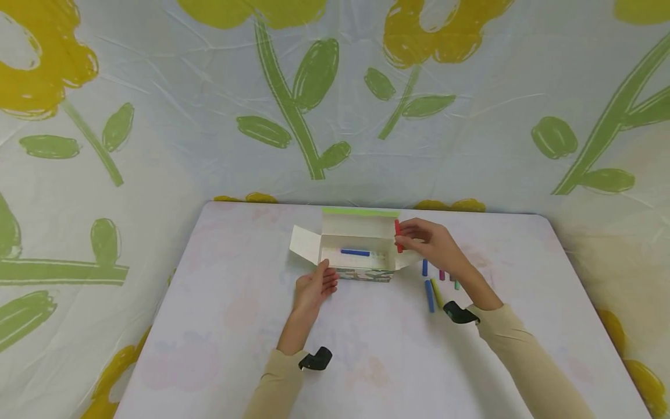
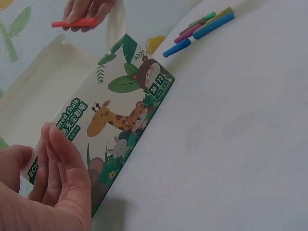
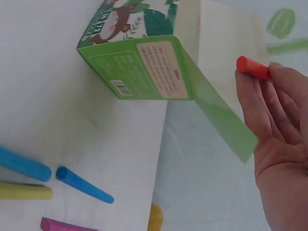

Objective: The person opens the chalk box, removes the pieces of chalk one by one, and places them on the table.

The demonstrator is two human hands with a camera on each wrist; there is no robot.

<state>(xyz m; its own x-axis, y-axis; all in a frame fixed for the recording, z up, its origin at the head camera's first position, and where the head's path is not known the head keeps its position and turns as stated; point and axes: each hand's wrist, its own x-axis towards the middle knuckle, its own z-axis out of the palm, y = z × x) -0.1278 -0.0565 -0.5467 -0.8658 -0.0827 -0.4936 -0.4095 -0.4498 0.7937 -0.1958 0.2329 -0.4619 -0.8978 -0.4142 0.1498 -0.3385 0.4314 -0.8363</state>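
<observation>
The chalk box [image 1: 366,274] stands open on the table [image 1: 235,326], its lid [image 1: 361,224] raised at the back and its left flap [image 1: 305,244] spread outward. A blue chalk stick [image 1: 355,252] lies inside.

The right hand [image 1: 434,241] pinches a red chalk stick [image 1: 399,238] between thumb and fingers, above the right end of the box. The left hand [image 1: 313,286] is at the front left corner, its fingers loosely extended together before the front panel and its thumb at the edge; how firmly it presses cannot be told.

The front panel reads "ored chalk" above "色无尘粉笔", with the start of each line covered by the fingers; "ECH" shows lower down. A green badge carries "36" and "72", the words under them too small to read. Around the lettering are a giraffe and other cartoon animals. The green end panel has a barcode [image 3: 121,87] and a cream block of small, illegible print.

To the right of the box, near one another, lie a short blue stick [image 3: 85,185], a longer blue stick [image 3: 24,164], a yellow stick [image 3: 24,191], a magenta stick [image 3: 67,225] and a green stick [image 2: 209,16].
</observation>
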